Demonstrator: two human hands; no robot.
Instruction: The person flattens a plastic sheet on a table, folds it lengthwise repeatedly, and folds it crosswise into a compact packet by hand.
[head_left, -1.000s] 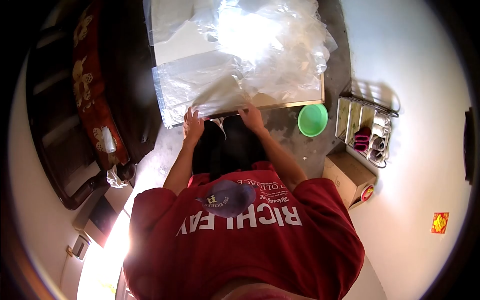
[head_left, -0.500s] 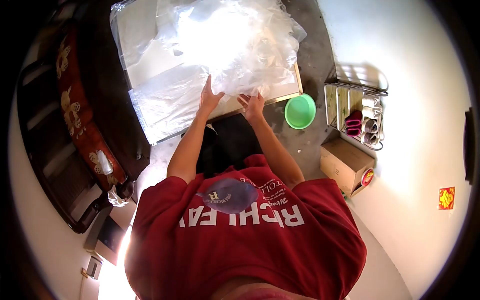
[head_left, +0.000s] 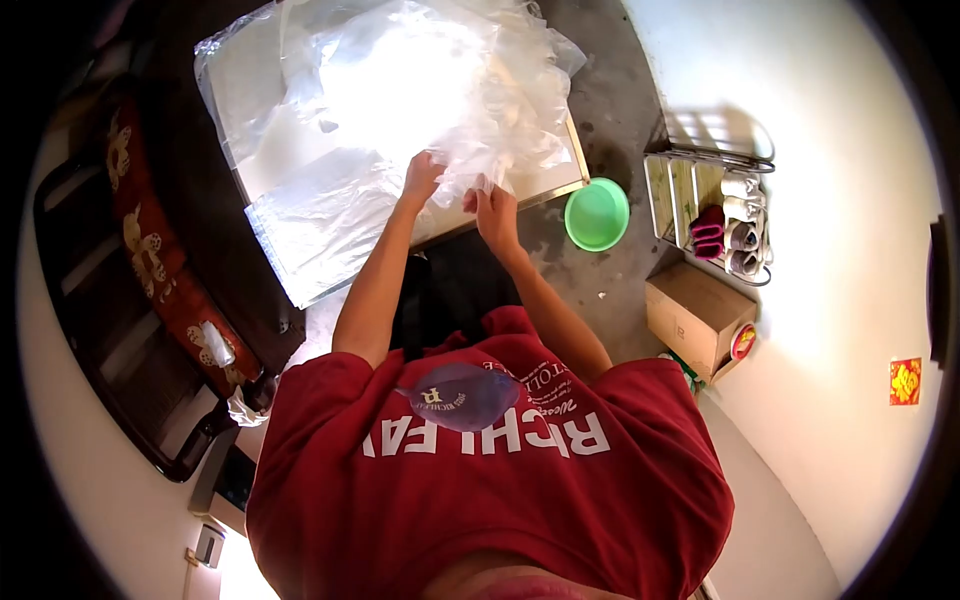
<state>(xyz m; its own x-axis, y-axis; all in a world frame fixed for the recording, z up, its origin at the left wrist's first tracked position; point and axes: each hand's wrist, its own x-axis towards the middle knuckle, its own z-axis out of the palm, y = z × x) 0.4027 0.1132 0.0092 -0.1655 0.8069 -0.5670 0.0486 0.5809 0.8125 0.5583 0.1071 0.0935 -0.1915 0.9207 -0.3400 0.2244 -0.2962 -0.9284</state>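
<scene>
Plastic film [head_left: 475,140] between curled left grip [head_left: 432,170] and right grip [head_left: 481,197], heaped beyond.

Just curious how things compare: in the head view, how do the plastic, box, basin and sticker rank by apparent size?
1. Plastic
2. Box
3. Basin
4. Sticker
Apparent size only; differing distances may mislead.

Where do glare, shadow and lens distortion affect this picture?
Head view: glare burns out the middle of the plastic sheeting; head view: the wall has bowed edges and the picture corners go black; head view: the shoe rack casts a barred shadow.
</scene>
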